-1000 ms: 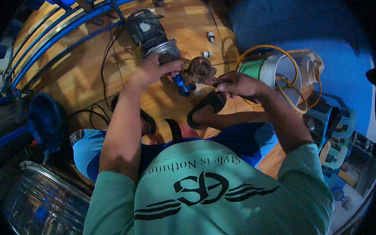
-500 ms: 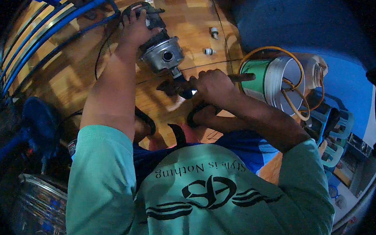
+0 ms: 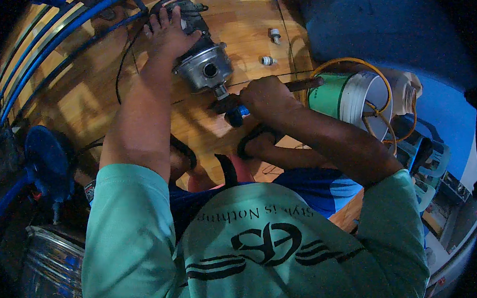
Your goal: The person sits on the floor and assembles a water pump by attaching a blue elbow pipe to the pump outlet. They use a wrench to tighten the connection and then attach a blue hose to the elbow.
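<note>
An electric water pump [image 3: 203,69] lies on the wooden floor, a dark motor behind a silver housing with a round port. My left hand [image 3: 173,39] rests on the motor with fingers spread, open. My right hand [image 3: 271,97] is closed round a dark, rusty long-handled wrench [image 3: 304,84]. The wrench's head is at the pump's near outlet, by a blue-and-black fitting [image 3: 237,114]. Dim light hides how its jaws sit. Two small white-and-black fittings, one farther [image 3: 275,36] and one nearer [image 3: 268,61], lie right of the pump.
A green-and-white bucket [image 3: 329,97] with a yellow hose [image 3: 389,93] lies on its side at right. Blue metal bars [image 3: 60,40] stand at far left. A blue fan-like round object [image 3: 48,155] is on the left. A dark cable [image 3: 122,74] runs beside the pump.
My right hand and the wrench have shifted slightly up and left; the wrench's head now overlaps the outlet. The blue fitting shows at a different angle. My left hand stays on the motor.
</note>
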Available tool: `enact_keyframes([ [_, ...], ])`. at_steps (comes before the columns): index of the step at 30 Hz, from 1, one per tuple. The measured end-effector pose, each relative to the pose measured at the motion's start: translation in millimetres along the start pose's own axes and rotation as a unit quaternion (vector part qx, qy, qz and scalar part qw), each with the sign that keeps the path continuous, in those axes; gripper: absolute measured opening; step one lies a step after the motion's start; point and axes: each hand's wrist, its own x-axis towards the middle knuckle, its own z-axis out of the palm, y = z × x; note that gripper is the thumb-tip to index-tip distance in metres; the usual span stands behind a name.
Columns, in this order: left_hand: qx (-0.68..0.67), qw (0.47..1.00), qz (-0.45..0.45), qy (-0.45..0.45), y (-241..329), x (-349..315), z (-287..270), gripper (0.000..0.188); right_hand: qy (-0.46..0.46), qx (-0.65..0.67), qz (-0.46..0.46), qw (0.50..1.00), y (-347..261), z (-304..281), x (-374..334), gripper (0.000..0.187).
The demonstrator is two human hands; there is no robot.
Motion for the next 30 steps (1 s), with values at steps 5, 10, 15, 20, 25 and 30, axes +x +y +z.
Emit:
enact_keyframes([
  [5,-0.030,1.000,0.001,-0.004,3,-4,-10,0.111,-0.017,-0.017,-0.020,1.000,1,-13,-6,0.018],
  [10,-0.042,0.998,-0.001,0.056,12,-10,-16,0.119,-0.002,-0.041,-0.007,0.999,16,2,-2,0.020],
  [15,0.006,0.994,0.017,0.110,9,-10,-7,0.122,0.022,-0.035,-0.033,0.999,27,16,2,0.025],
  [20,-0.003,0.992,0.029,0.126,7,-11,-12,0.119,0.044,0.022,-0.017,0.999,71,41,18,0.030],
  [25,0.005,1.000,0.000,0.015,14,-19,-39,0.122,0.163,0.083,-0.088,0.979,135,106,66,0.031],
  [30,0.054,0.998,0.001,0.013,20,-14,-31,0.125,0.158,0.113,-0.156,0.968,160,171,127,0.029],
])
